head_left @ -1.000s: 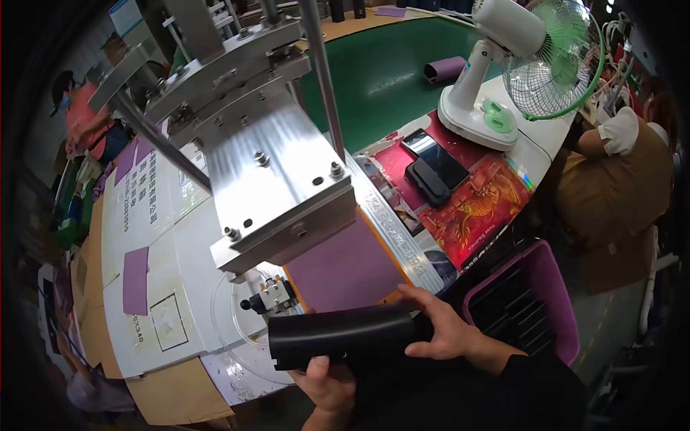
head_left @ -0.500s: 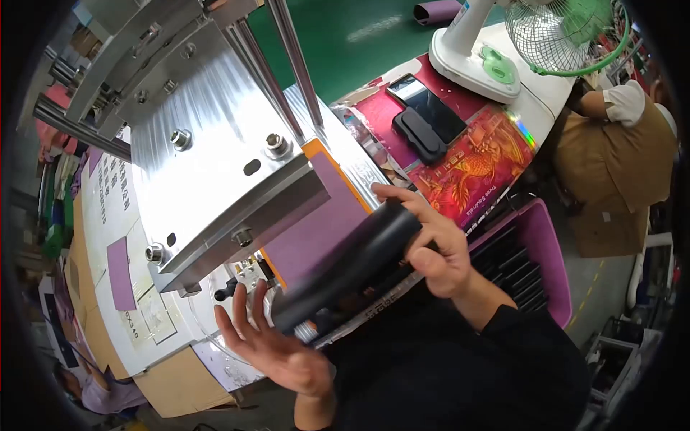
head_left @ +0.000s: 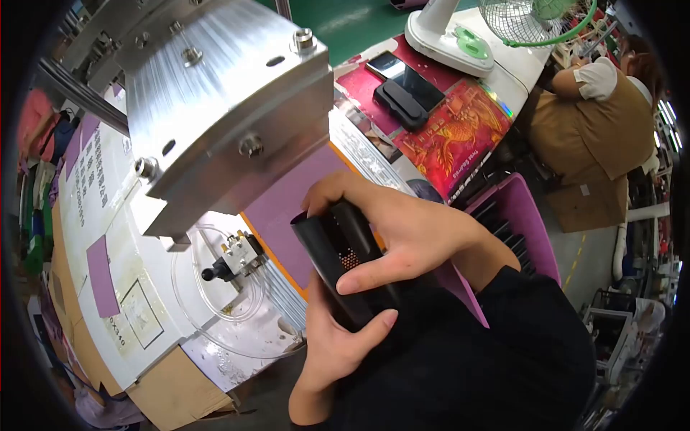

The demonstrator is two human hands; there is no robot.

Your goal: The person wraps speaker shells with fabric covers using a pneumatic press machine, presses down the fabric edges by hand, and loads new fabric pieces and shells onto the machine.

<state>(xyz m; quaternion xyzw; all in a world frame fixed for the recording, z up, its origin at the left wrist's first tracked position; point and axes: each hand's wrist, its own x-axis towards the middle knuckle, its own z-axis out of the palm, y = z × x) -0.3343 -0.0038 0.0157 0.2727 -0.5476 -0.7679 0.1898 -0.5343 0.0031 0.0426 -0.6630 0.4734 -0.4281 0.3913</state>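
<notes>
A black tube [head_left: 320, 248] with a lengthwise gap and a small patch of holes is between my hands, in front of a metal press [head_left: 237, 136]. My right hand [head_left: 402, 230] lies over its top and right side, fingers curled over the upper end and thumb across the front. From below, my left hand [head_left: 338, 345] grips the lower part, its thumb to the right; its other fingers are mostly hidden behind the tube. Beyond the tube, a purple pad [head_left: 277, 190] with an orange edge lies under the raised press block.
A valve with clear hoses [head_left: 241, 258] sits left of the pad. At right are a purple bin [head_left: 539, 237] of black pieces, a phone [head_left: 406, 79], a black case [head_left: 400, 104], a red printed sheet [head_left: 460, 133] and a fan [head_left: 449, 36]. Another person [head_left: 596, 122] sits beyond.
My left hand has gone from spread fingers to gripping the tube. The tube has turned from a slanted, lengthwise view to more upright, its upper end showing. The view has shifted.
</notes>
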